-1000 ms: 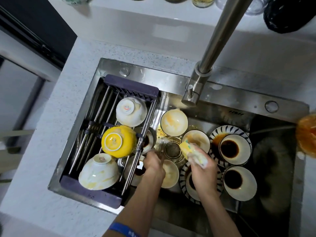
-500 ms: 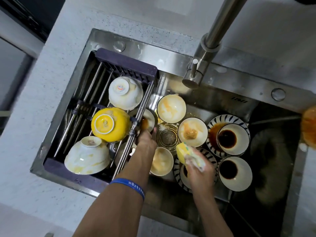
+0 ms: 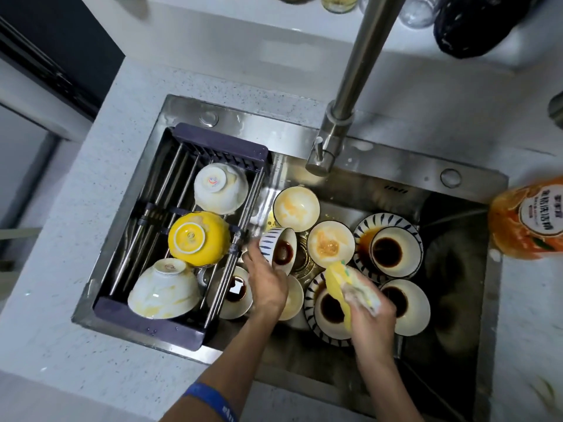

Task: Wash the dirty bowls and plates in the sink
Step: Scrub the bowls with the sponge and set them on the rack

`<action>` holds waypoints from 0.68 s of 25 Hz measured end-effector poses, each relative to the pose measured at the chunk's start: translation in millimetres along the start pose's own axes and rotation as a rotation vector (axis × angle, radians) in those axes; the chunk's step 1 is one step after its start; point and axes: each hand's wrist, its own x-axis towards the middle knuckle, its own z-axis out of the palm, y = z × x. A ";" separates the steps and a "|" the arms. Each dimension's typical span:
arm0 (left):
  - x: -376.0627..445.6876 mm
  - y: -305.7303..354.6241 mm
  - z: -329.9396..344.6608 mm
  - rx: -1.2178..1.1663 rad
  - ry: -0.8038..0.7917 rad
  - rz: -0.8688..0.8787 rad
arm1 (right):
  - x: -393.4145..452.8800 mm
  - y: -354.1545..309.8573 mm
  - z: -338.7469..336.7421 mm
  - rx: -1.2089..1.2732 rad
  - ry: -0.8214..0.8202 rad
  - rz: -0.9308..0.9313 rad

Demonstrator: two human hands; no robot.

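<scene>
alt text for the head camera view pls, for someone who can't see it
Seen from above, a person's left hand lifts a blue-striped bowl stained with dark sauce from a steel sink full of dirty dishes, while the right hand holds a yellow sponge. Three upturned bowls sit on a drying rack at left.

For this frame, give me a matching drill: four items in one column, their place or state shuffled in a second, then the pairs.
1. yellow bowl
2. striped bowl
3. sponge
4. detergent bottle

a. held tilted in the left hand
b. on the counter, right of the sink
c. upside down on the rack
d. gripped in the right hand

Pairs: 1-c, 2-a, 3-d, 4-b
</scene>
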 end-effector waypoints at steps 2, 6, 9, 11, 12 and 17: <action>-0.3 -0.9 -5.0 0.190 -0.035 0.278 | -4.9 3.8 -4.2 0.034 -0.010 -0.004; 12.7 -7.9 -13.7 0.703 -0.175 0.539 | -12.8 13.1 -5.9 0.021 0.004 0.019; 5.5 1.7 -23.1 0.556 -0.182 0.606 | -17.3 20.4 -4.4 -0.080 0.025 -0.078; -5.2 9.8 -27.6 0.190 -0.181 0.477 | -15.8 17.0 11.1 -0.202 -0.013 -0.195; -9.8 14.5 -28.7 0.032 -0.194 0.319 | -10.2 13.5 22.8 -0.296 -0.032 -0.280; -18.9 48.5 -36.8 -0.176 -0.272 0.148 | 33.4 -7.1 55.2 -0.958 -0.284 -0.793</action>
